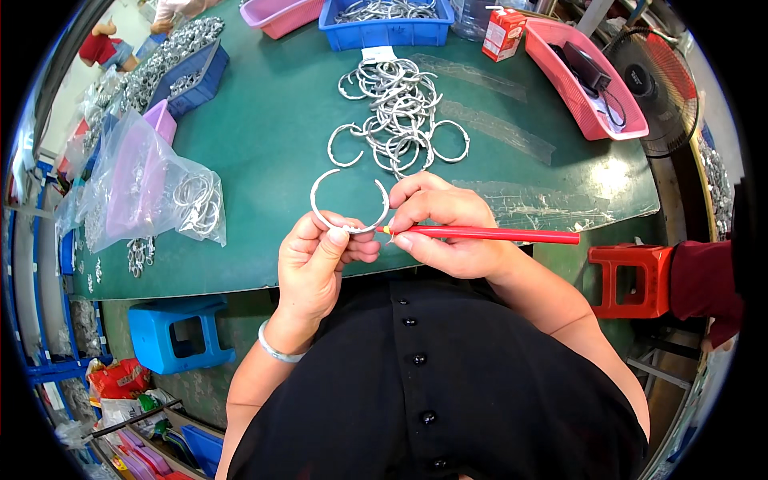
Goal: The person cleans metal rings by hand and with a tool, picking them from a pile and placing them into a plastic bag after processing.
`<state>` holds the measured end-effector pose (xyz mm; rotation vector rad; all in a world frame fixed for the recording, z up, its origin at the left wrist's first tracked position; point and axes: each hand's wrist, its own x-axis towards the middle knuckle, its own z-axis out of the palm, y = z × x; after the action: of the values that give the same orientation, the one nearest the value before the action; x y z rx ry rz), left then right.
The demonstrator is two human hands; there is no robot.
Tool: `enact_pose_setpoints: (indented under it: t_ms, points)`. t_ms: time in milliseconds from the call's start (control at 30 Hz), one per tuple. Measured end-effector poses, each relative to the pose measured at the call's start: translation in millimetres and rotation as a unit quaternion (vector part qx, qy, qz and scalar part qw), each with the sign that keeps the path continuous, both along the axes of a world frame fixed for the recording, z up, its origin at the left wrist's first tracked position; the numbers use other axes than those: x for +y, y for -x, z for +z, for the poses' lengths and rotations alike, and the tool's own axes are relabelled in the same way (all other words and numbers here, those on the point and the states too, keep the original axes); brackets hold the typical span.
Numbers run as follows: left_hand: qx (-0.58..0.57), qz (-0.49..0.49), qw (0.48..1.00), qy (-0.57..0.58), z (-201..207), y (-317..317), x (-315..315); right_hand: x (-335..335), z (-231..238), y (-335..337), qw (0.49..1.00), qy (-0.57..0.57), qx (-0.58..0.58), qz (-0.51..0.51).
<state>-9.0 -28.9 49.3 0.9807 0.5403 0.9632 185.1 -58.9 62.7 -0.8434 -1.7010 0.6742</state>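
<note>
My left hand (318, 258) is closed, pinching a silver open metal ring (314, 192) by its lower edge, the gap facing up. In my right hand (448, 220) the fingers grip a slim red pencil-like stick (504, 234). Its pale yellowish tip sits close beside the ring's lower right side; whether the two touch I cannot tell. Beyond my hands lies a loose pile of similar silver rings (398, 104) on the green tabletop (264, 160). A single ring (466, 144) rests at the pile's right edge.
A blue bin (384, 34) of rings stands at the far edge, near a pink basket (560, 96) holding a black device. A red drink carton (504, 34) is beside it. Clear plastic bags (144, 188) lie left. Blue (180, 332) and red stools (632, 280) flank me; a fan (652, 88) stands right.
</note>
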Motion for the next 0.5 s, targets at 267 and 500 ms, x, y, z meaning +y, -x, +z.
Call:
enact_pose_setpoints:
  t_ms: [267, 500]
  points:
    - [0.011, 0.006, 1.000, -0.013, -0.6, -0.3, -1.5, -0.3, -0.2, 1.4, 1.000, 0.003, 0.005, -0.003]
    - [0.018, 0.005, 1.000, -0.020, -1.3, 0.7, -1.5, 0.2, -3.6, 2.2, 1.000, 0.007, 0.018, 0.004]
